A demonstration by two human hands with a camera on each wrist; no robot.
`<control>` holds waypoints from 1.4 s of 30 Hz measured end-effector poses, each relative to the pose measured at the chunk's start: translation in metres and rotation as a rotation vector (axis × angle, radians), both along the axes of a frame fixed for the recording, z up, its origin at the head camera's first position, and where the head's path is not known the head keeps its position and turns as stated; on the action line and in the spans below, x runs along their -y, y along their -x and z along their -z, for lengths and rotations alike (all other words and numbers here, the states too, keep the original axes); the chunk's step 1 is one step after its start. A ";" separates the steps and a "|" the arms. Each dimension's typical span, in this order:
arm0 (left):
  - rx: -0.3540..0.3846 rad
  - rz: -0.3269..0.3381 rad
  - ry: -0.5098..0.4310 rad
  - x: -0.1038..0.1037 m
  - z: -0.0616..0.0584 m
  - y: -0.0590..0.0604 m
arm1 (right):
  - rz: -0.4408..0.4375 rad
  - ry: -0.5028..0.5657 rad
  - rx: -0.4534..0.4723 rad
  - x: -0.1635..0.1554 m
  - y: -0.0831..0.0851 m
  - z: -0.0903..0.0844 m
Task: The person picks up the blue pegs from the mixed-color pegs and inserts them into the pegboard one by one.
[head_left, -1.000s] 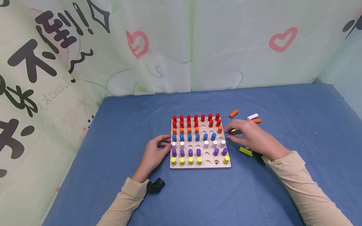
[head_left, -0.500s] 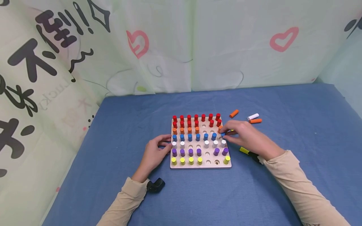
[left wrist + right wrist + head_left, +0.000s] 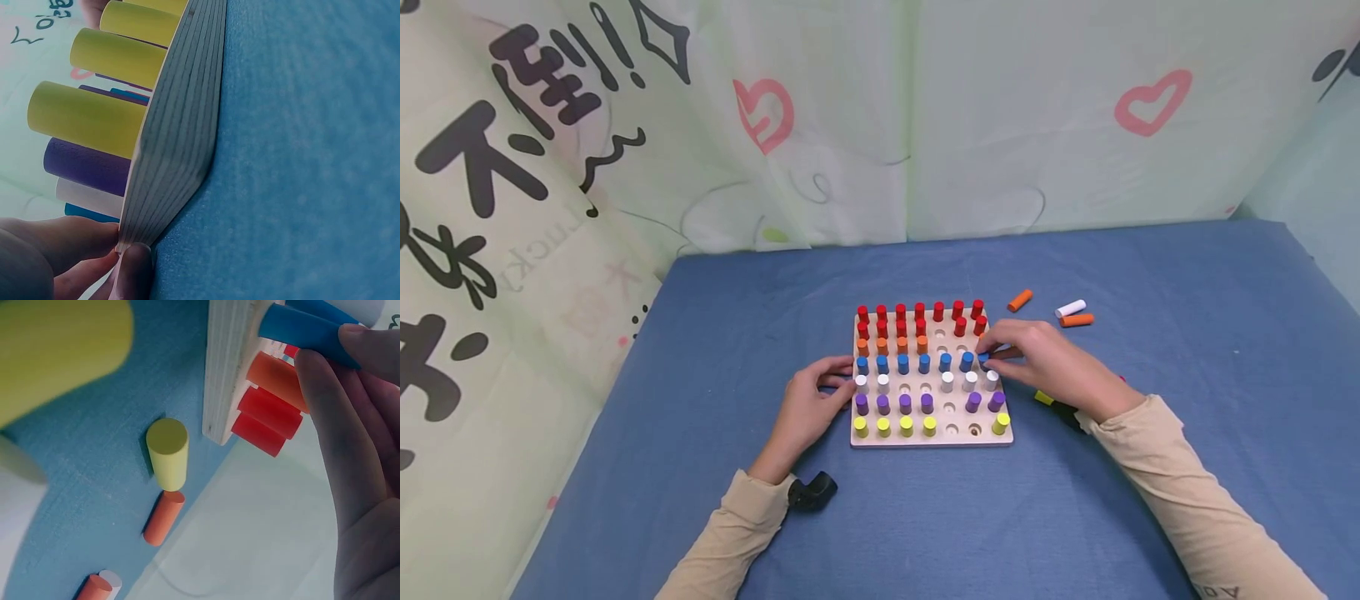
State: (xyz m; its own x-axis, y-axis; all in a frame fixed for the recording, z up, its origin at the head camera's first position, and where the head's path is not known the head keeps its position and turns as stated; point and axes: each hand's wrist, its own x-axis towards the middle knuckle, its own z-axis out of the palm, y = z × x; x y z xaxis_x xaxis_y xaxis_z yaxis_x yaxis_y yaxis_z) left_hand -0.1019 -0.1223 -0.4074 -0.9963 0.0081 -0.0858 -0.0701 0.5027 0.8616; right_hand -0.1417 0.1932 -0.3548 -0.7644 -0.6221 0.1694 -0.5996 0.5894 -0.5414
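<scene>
A wooden pegboard (image 3: 917, 443) lies on the blue cloth, set with rows of red, orange, blue, white, purple and yellow pegs. My left hand (image 3: 805, 408) holds its left edge; in the left wrist view, fingertips sit against the layered side (image 3: 181, 94) by a corner. Between thumb and index finger, my right hand (image 3: 1052, 362) pinches a blue peg (image 3: 303, 331) at the right end of the blue row. The peg's lower end is right at the board's surface, next to an orange peg (image 3: 275, 378).
Right of the board lie loose pegs: two orange ones (image 3: 1020, 301), a white one (image 3: 1071, 308) and a yellow one (image 3: 1043, 398) partly behind my right wrist. Another yellow peg (image 3: 167, 453) shows in the right wrist view. A printed curtain (image 3: 985, 150) borders the table behind.
My right hand has moved left with the blue peg, from beside the board's right edge to over the end of the blue row. The left hand has stayed put.
</scene>
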 end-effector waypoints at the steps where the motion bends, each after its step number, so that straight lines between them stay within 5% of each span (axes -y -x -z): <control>1: 0.000 0.000 -0.001 0.000 0.000 0.000 | 0.001 -0.002 0.003 0.000 0.000 0.000; 34: -0.010 -0.009 0.017 0.001 -0.001 -0.002 | 0.059 -0.078 0.000 -0.005 -0.001 -0.001; 42: -0.070 0.003 0.029 0.003 -0.009 0.000 | 0.132 -0.127 -0.049 -0.008 -0.007 -0.007</control>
State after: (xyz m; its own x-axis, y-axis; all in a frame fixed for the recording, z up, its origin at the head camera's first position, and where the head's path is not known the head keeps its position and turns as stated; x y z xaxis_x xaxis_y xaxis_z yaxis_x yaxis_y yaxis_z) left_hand -0.1020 -0.1252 -0.3987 -0.9998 0.0100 -0.0159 -0.0082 0.5276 0.8494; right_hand -0.1345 0.2010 -0.3475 -0.8335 -0.5360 0.1344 -0.5364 0.7264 -0.4297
